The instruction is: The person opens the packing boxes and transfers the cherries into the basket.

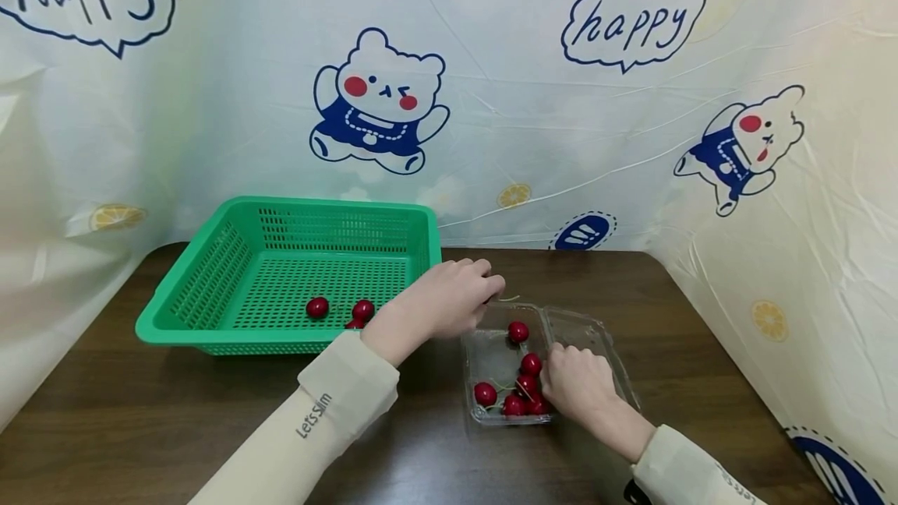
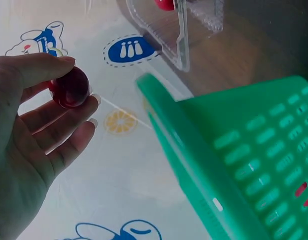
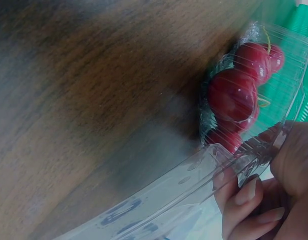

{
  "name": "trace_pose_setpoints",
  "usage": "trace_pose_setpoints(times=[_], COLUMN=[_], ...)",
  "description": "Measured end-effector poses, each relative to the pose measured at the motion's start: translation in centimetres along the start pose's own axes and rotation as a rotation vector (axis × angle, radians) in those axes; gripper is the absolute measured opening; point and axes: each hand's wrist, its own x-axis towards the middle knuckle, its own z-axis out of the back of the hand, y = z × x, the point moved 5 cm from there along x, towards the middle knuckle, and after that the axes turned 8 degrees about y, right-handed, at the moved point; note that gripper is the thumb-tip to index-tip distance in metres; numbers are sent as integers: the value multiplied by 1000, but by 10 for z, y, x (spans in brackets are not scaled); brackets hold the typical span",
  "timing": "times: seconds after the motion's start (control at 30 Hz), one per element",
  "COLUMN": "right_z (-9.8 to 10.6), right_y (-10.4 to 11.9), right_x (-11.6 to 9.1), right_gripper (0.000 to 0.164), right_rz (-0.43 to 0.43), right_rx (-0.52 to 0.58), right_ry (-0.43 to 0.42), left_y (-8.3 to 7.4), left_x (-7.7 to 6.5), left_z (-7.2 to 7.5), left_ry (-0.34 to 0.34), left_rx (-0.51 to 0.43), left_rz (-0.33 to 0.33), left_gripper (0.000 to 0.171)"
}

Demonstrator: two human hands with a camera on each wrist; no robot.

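Thumb and fingers of my left hand (image 1: 452,298) pinch a dark red cherry (image 2: 71,89), clearest in the left wrist view. That hand is raised between the green basket and a clear plastic clamshell box (image 1: 494,355), by the box's far left corner. Several red cherries (image 1: 531,365) lie inside the box, mostly toward its near right corner, some with green stems. My right hand (image 1: 578,384) grips the box's right edge where the opened lid (image 1: 585,330) joins it. In the right wrist view its fingers (image 3: 246,192) curl at the plastic edge.
The green slotted basket (image 1: 231,336) stands on the left of the brown wooden table (image 1: 421,458), with a few cherries (image 1: 317,307) on its floor. Behind the table hangs a pale printed curtain (image 1: 505,115), which also runs down both sides.
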Motion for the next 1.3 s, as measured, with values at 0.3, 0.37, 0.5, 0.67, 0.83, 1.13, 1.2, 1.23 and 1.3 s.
trace_pose_setpoints(times=[0.3,0.37,0.5,0.67,0.83,1.13,1.2,1.23,1.3], right_z=[1,1,0,0,-1,-2,-1,-1,-1], right_y=[0,0,0,0,-1,0,0,0,0], right_x=[0,0,-1,-1,-1,0,0,0,0], right_gripper=[30,30,31,31,30,30,29,30,30], right_rz=[0,-1,-1,-5,-4,-4,-6,-7,-10], right_rx=[10,8,6,14,15,9,8,8,7], right_ry=[10,11,10,23,33,42,44,47,50], left_y=[16,21,27,35,47,72,77,80,84], left_x=[-12,-14,-17,-24,-34,-55,-59,-62,-66], left_z=[11,13,17,26,36,43,43,43,43], left_ry=[45,41,18,4,-26,-63,-67,-70,-71], left_rx=[-47,-54,-58,-56,-88,-130,-134,-133,-129], left_rz=[21,25,37,53,90,172,191,199,209], left_gripper=[11,10,8,7,13,16,16,17,17])
